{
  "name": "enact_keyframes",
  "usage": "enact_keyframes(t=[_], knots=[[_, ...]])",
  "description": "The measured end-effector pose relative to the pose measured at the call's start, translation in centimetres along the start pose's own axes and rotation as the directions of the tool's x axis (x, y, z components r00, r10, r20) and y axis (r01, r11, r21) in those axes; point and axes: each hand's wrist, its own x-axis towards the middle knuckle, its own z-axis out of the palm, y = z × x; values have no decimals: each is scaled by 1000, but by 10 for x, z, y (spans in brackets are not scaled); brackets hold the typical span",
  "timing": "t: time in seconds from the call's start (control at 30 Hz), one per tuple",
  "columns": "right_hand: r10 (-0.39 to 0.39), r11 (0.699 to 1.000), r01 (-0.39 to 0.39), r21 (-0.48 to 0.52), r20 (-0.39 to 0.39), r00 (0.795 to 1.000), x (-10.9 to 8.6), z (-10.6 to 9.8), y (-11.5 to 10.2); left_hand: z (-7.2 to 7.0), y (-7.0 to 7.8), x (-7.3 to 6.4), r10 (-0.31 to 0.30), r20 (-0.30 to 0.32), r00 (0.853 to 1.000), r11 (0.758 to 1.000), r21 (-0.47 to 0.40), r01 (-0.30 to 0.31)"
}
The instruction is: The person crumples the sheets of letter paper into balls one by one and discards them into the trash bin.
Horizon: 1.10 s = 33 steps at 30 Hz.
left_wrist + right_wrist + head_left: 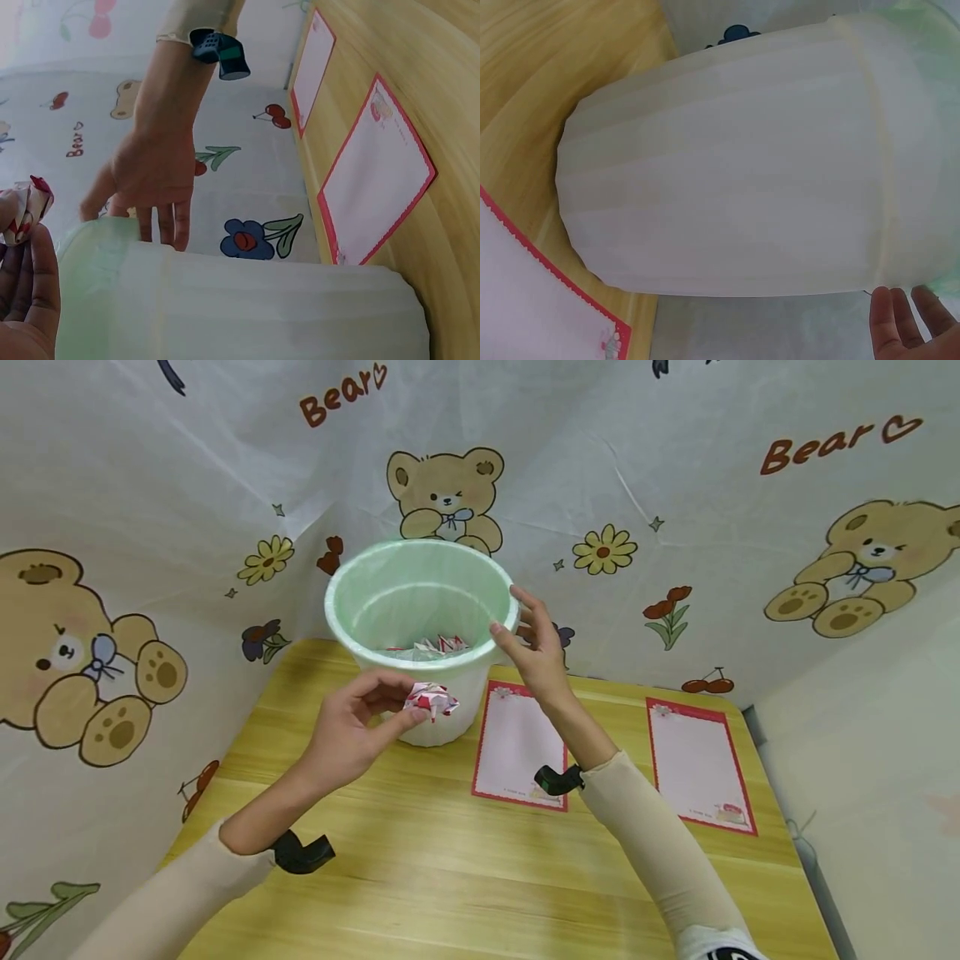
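Note:
A crumpled piece of white-and-red paper (431, 700) is pinched between the thumb and fingers of my left hand (352, 718), just in front of the bin. In the left wrist view the same crumpled paper (28, 210) shows at the left edge. The trash bin (431, 693), pale green inside and whitish outside, stands upright at the back of the table. My right hand (538, 647) holds its rim at the right side, thumb over the edge and fingers against the outer wall. Inside the bin lie several crumpled scraps (446, 646), white and red, in a clear liner.
Two red-bordered paper sheets, a nearer one (517, 747) beside the bin and another (701, 764) farther right, lie flat on the wooden table (450, 868). A bear-print cloth (570, 468) hangs behind and along the left side.

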Motion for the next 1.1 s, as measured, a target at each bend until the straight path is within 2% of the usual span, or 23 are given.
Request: enact_keyframes(t=[0.13,0.4,0.6,0.73,0.93,1.1], knots=[[3,1000,-3,-5,-7,1000,0,0,-1,-5,5,10,23,-2,1000,1000,18,-23],[8,1000,-8,-3,-9,1000,-1,0,1,-12,8,21,-3,-22,1000,999,-50,2],[2,1000,-2,2,-1,1000,0,-2,1,-21,14,34,17,-52,999,998,-62,-20],[12,1000,-12,8,-1,1000,0,-3,0,-25,18,45,28,-44,999,998,-63,-31],[12,1000,-12,17,9,1000,0,-2,-1,-35,24,53,6,4,1000,1000,29,-6],[7,1000,-7,14,12,1000,0,-4,-2,-46,25,59,23,3,1000,997,76,-23]])
